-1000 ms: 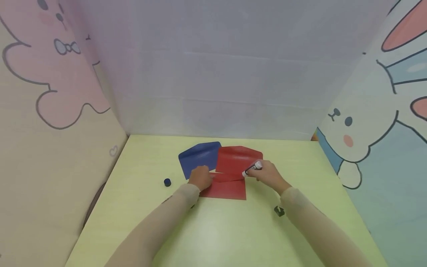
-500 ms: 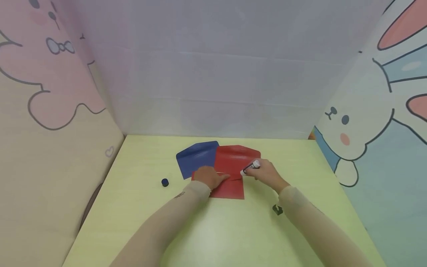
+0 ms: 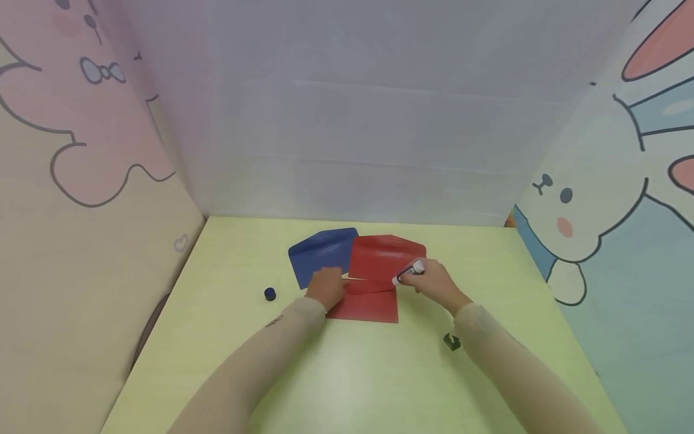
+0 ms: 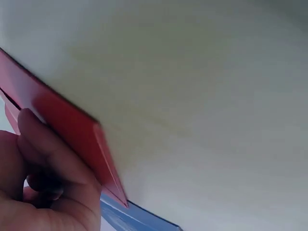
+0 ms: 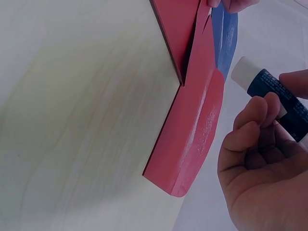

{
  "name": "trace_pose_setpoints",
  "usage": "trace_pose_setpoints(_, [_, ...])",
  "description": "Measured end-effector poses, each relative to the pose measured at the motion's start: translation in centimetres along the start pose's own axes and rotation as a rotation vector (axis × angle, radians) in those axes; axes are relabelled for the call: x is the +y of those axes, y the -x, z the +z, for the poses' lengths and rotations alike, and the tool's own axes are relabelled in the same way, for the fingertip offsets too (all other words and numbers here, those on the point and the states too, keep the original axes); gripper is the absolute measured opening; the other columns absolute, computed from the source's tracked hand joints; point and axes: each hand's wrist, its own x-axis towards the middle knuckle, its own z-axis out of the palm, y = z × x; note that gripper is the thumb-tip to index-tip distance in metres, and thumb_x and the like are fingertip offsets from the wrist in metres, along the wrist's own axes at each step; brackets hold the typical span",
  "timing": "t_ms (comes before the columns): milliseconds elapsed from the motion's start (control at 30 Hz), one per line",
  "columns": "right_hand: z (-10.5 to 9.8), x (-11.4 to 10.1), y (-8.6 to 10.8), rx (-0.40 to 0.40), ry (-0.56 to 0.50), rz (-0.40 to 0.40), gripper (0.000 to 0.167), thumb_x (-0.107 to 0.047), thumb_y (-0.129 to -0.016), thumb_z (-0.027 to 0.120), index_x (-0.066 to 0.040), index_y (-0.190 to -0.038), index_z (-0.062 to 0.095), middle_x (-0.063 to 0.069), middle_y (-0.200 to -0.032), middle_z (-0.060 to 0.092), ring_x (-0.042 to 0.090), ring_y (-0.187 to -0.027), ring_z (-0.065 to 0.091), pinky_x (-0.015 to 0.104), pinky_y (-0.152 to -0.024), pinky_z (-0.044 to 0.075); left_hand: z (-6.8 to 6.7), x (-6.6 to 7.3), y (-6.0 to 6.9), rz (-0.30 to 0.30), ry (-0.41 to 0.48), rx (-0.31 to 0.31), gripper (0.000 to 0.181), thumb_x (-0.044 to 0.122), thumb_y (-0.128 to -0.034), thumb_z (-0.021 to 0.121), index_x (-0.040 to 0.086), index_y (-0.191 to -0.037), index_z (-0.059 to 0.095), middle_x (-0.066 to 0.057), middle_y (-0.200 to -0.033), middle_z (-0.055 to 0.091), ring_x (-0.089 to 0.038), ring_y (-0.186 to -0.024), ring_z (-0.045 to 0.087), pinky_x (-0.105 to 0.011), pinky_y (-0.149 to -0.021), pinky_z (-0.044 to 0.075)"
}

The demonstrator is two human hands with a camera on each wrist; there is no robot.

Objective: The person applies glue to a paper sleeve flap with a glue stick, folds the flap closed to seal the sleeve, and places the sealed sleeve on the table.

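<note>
In the head view my left hand [image 3: 327, 288] rests, fingers curled, on the left end of the front red envelope [image 3: 368, 308], its thumb side against the flap. The left wrist view shows the bent fingers over that envelope; whether they pinch the flap is unclear. The right wrist view shows the front flap [image 5: 202, 45] standing slightly off the body, a dark gap beneath. My right hand [image 3: 436, 283] holds a dark-labelled glue stick [image 3: 408, 273] with white ends, tilted above the front envelope's right end. Behind lies a second red envelope [image 3: 374, 259], flap up.
A blue envelope [image 3: 320, 258] with its flap up lies at the back left. A small dark blue cap [image 3: 270, 294] sits to the left. A small dark object [image 3: 452, 342] is by the right sleeve. Printed cloth walls [image 3: 352, 120] border the table at the back and sides.
My left hand slid rightward along the front envelope's flap, its thumb side reaching out, then drew back left to its end. My right hand and the glue stick stay almost in place.
</note>
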Motion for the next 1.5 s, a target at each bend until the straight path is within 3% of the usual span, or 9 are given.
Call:
trace_pose_setpoints(167, [0.1, 0.0, 0.2, -0.016, -0.008, -0.003, 0.028, -0.033, -0.101, 0.084, -0.007, -0.111, 0.076, 0.005, -0.096, 0.075, 0.021, -0.080, 0.066, 0.034, -0.074, 0.056, 0.2, -1.5, -0.1, 0.016, 0.012, 0.015, 0.021, 0.020, -0.1126, 0.075, 0.009, -0.096, 0.081, -0.007, -0.086, 0.080, -0.032, -0.083, 0.077, -0.047, -0.076, 0.063])
trace_pose_setpoints(267, [0.0, -0.1, 0.3, -0.027, -0.008, -0.015, 0.028, -0.031, -0.101, 0.083, -0.007, -0.112, 0.076, 0.006, -0.097, 0.075, 0.021, -0.081, 0.066, 0.034, -0.073, 0.056, 0.1, -1.5, 0.0, -0.032, 0.052, -0.017, 0.027, 0.030, -0.1122, 0.073, 0.009, -0.096, 0.079, -0.007, -0.084, 0.075, -0.028, -0.080, 0.071, -0.043, -0.076, 0.058])
trace_pose_setpoints(367, [-0.2, -0.2, 0.4, -0.019, -0.001, -0.022, 0.027, -0.030, -0.101, 0.082, -0.006, -0.112, 0.076, 0.006, -0.098, 0.076, 0.020, -0.081, 0.067, 0.033, -0.073, 0.056, -0.5, -0.4, 0.4, -0.106, 0.068, -0.050, 0.047, 0.053, -0.1115, 0.070, 0.009, -0.096, 0.079, -0.005, -0.083, 0.073, -0.025, -0.080, 0.068, -0.041, -0.076, 0.054])
trace_pose_setpoints(500, [-0.2, -0.3, 0.3, -0.015, -0.002, -0.019, 0.027, -0.030, -0.101, 0.083, -0.006, -0.113, 0.077, 0.006, -0.100, 0.077, 0.020, -0.082, 0.067, 0.033, -0.074, 0.056, -0.4, 1.4, 0.6, -0.151, -0.032, -0.067, 0.075, 0.085, -0.1021, 0.065, 0.011, -0.092, 0.079, -0.005, -0.081, 0.072, -0.023, -0.079, 0.068, -0.042, -0.077, 0.058])
trace_pose_setpoints(667, [0.1, -0.2, 0.0, -0.016, -0.013, -0.020, 0.027, -0.031, -0.102, 0.083, -0.006, -0.113, 0.077, 0.005, -0.098, 0.077, 0.021, -0.080, 0.067, 0.034, -0.074, 0.056, 0.5, 3.0, 1.1, -0.176, -0.168, -0.066, 0.085, 0.099, -0.0923, 0.067, 0.016, -0.079, 0.072, -0.001, -0.072, 0.066, -0.020, -0.069, 0.065, -0.040, -0.068, 0.057])
trace_pose_setpoints(900, [0.4, -0.2, 0.4, -0.017, -0.019, -0.014, 0.028, -0.032, -0.102, 0.084, -0.007, -0.111, 0.075, 0.003, -0.093, 0.073, 0.021, -0.079, 0.066, 0.034, -0.073, 0.056, 0.7, 2.7, 1.5, -0.105, -0.176, -0.026, 0.075, 0.081, -0.1006, 0.078, 0.013, -0.071, 0.066, -0.002, -0.067, 0.059, -0.022, -0.066, 0.059, -0.038, -0.063, 0.056])
trace_pose_setpoints(1100, [0.2, -0.2, 0.6, -0.011, -0.016, -0.016, 0.030, -0.033, -0.101, 0.085, -0.006, -0.109, 0.076, 0.006, -0.093, 0.074, 0.021, -0.080, 0.065, 0.035, -0.073, 0.055, 1.6, -0.1, 0.1, -0.008, -0.086, 0.018, 0.032, 0.033, -0.1096, 0.082, 0.005, -0.095, 0.076, -0.009, -0.083, 0.075, -0.027, -0.076, 0.073, -0.045, -0.074, 0.065])
trace_pose_setpoints(1233, [0.1, -0.2, 0.6, -0.004, -0.015, -0.016, 0.029, -0.032, -0.102, 0.084, -0.006, -0.109, 0.076, 0.006, -0.093, 0.075, 0.021, -0.079, 0.066, 0.034, -0.074, 0.056, 2.4, -1.9, -1.1, 0.045, -0.108, 0.030, 0.014, 0.019, -0.1097, 0.074, 0.008, -0.104, 0.081, -0.008, -0.094, 0.083, -0.030, -0.086, 0.080, -0.047, -0.081, 0.068])
trace_pose_setpoints(1500, [0.0, -0.4, 0.8, 0.002, -0.019, -0.006, 0.032, -0.033, -0.102, 0.084, -0.005, -0.115, 0.074, 0.006, -0.099, 0.075, 0.021, -0.082, 0.067, 0.034, -0.075, 0.057, -0.2, 0.3, 1.2, -0.026, 0.007, 0.004, 0.017, 0.017, -0.1116, 0.078, 0.001, -0.116, 0.083, -0.017, -0.110, 0.086, -0.042, -0.106, 0.084, -0.056, -0.101, 0.070])
